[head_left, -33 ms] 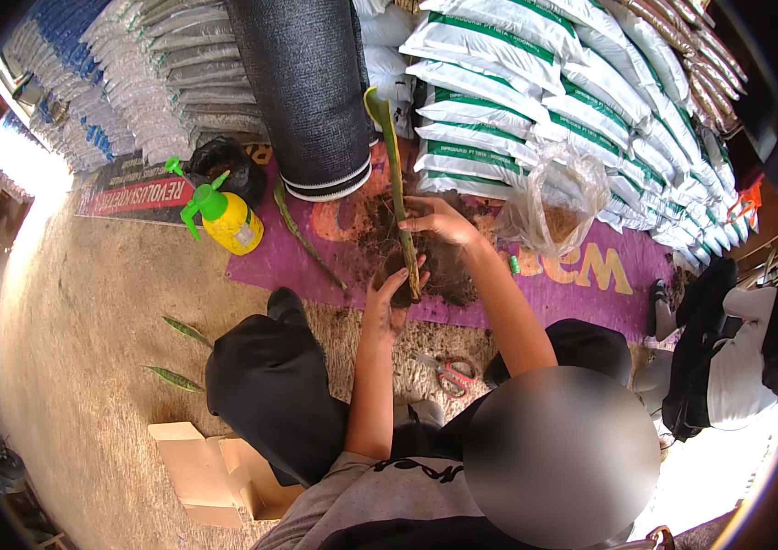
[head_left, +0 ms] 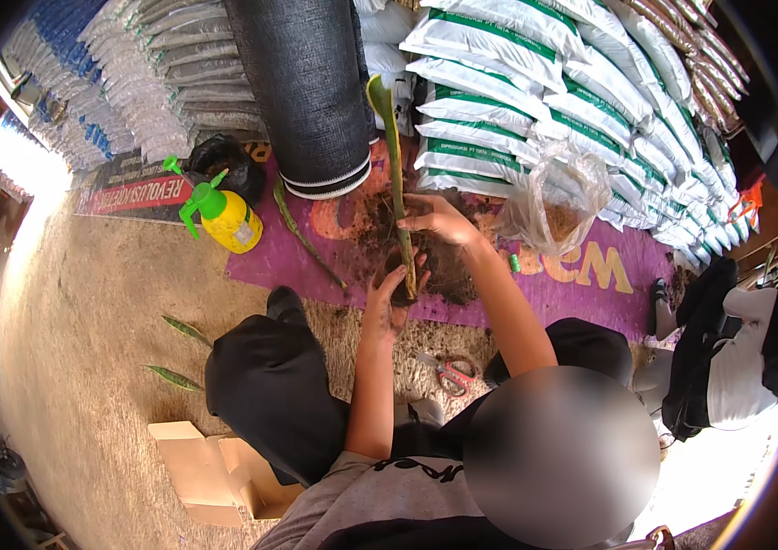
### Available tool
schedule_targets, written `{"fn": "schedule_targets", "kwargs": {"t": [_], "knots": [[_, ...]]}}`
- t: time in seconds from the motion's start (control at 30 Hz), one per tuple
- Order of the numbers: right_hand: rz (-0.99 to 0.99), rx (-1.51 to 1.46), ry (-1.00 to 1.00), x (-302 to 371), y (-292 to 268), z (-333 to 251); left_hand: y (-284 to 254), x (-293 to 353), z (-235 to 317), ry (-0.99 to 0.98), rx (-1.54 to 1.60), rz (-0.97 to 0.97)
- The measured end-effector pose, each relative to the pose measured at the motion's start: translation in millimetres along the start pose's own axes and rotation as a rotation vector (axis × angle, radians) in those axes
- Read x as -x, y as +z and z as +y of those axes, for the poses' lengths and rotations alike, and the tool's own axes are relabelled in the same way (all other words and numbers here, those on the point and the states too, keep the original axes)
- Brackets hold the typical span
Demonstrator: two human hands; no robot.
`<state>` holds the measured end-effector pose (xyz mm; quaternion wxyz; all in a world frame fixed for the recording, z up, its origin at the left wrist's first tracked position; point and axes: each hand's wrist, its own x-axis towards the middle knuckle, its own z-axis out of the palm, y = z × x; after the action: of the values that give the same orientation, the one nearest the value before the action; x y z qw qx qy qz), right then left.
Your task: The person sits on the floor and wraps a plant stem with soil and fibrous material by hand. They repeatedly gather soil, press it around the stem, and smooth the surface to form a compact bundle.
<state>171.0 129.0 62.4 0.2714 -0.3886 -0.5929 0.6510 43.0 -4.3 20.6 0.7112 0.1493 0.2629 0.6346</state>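
I hold a long green plant leaf (head_left: 395, 151), which looks like a snake plant leaf, nearly upright over a purple banner sheet. Its top flares and curls; the lower end is brownish. My right hand (head_left: 442, 223) pinches it partway down, thumb and fingers against its side. Around the bottom end, my left hand (head_left: 387, 301) is closed, its thumb along the leaf and its palm dirty. Something dark, perhaps soil or roots, shows beside the left fingers, mostly hidden. Loose dark soil (head_left: 451, 275) lies spread beneath both hands.
Left of the soil lie another long leaf (head_left: 302, 236) and a yellow sprayer (head_left: 229, 225). A clear plastic bag (head_left: 561, 206) stands right. Red-handled scissors (head_left: 455, 374) lie near my legs. Behind are a black roll (head_left: 306, 101) and stacked white sacks (head_left: 480, 96). A cardboard box (head_left: 201, 477) lies near left.
The held leaf has shifted very slightly, its lower end a little up and left. Both hands keep their grip in nearly the same place.
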Motion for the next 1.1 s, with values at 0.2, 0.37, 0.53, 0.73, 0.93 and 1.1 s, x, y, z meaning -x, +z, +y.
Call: {"fn": "schedule_targets", "kwargs": {"t": [0.2, 0.37, 0.53, 0.73, 0.93, 1.1], "knots": [[0.057, 0.074, -0.076, -8.0, -1.3, -11.6, 8.4, -11.8, -2.4, -0.078, 0.095, 0.008], [0.001, 0.045, -0.073, -3.3, -1.0, -21.5, 15.9, -10.8, -2.5, 0.014, -0.132, -0.035], [0.009, -0.08, -0.085, 10.6, 4.0, -40.2, 19.0, -11.9, 2.5, 0.095, -0.192, -0.082], [0.032, 0.044, -0.144, -27.8, -14.7, -47.9, 32.3, -47.9, 18.1, 0.119, -0.178, -0.049], [0.099, 0.194, -0.163, -53.5, -20.9, -46.7, 31.4, -67.9, 23.0, 0.119, -0.17, -0.079], [0.276, 0.01, -0.078, -25.5, -8.3, -17.5, 20.3, -74.2, 11.6, 0.05, -0.264, 0.23]]}}
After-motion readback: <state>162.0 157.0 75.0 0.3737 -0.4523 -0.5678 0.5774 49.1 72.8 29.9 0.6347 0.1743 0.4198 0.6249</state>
